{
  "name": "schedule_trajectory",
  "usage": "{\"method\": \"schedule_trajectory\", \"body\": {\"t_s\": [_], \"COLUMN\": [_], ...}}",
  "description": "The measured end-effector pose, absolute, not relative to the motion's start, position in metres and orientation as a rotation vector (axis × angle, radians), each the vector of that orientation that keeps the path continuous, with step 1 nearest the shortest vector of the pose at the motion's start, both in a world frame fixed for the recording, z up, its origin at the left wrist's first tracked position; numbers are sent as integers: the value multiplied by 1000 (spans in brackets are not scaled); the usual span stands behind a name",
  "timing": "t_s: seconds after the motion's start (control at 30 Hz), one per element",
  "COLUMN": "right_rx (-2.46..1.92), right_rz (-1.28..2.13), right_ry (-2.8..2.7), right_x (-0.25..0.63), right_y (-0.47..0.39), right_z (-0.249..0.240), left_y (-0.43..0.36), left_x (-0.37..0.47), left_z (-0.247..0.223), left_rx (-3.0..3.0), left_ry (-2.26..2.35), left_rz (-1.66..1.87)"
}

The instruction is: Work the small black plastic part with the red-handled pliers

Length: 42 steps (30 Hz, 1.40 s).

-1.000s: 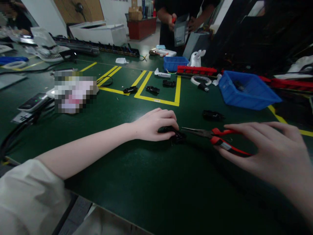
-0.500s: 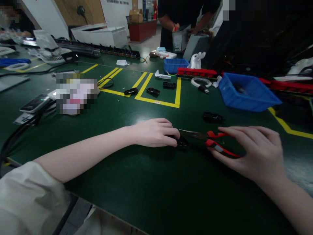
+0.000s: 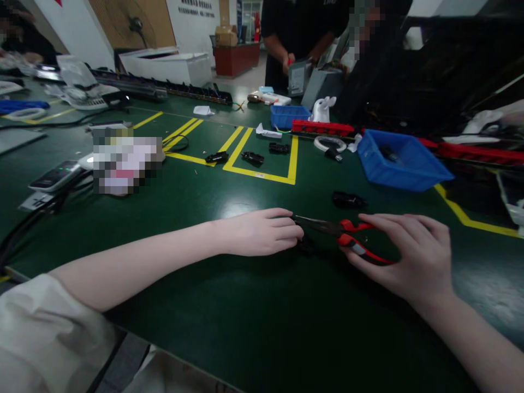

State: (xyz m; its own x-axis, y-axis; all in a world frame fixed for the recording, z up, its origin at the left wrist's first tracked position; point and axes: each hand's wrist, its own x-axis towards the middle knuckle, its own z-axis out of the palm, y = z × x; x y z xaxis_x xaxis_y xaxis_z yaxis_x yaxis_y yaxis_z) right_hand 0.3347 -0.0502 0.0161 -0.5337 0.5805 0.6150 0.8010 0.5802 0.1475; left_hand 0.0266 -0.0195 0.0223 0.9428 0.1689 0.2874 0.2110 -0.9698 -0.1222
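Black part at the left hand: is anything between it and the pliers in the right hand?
Only the left hand, partly covering the black part. Nothing else visible separates it from the pliers; any contact is hidden.

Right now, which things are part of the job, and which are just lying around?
Probably part of the job:
- red-handled pliers, held in the right hand
- small black piece at the left hand, mostly hidden
- similar-looking black piece near the pliers

Probably just lying around:
- white coiled cable
- white paper scrap
- cardboard box in the background
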Motion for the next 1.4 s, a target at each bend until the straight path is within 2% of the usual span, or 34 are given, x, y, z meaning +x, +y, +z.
{"method": "schedule_trajectory", "body": {"t_s": [0.1,0.3,0.47,0.9,1.17,1.27,1.4], "right_rx": [-1090,-1034,-1024,-1140,-1069,-1066,-1033], "right_rz": [-533,-485,-478,-448,-428,-404,-376], "right_ry": [-2263,-2213,-2257,-2335,-2359,-2376,-2404], "right_x": [336,337,334,329,326,328,331], "right_y": [-51,-49,-49,-49,-50,-49,-48], "right_z": [16,16,15,16,19,19,19], "left_y": [-21,-25,-23,-11,-9,-10,-12], "left_x": [29,33,38,36,34,34,35], "left_z": [21,25,15,12,15,16,16], "left_rx": [-3103,-3457,-3519,-3424,-3426,-3430,-3492], "left_ry": [-360,-850,-1041,-949,-928,-851,-746], "left_rz": [-592,-1067,-1397,-1552,-1499,-1422,-1135]}}
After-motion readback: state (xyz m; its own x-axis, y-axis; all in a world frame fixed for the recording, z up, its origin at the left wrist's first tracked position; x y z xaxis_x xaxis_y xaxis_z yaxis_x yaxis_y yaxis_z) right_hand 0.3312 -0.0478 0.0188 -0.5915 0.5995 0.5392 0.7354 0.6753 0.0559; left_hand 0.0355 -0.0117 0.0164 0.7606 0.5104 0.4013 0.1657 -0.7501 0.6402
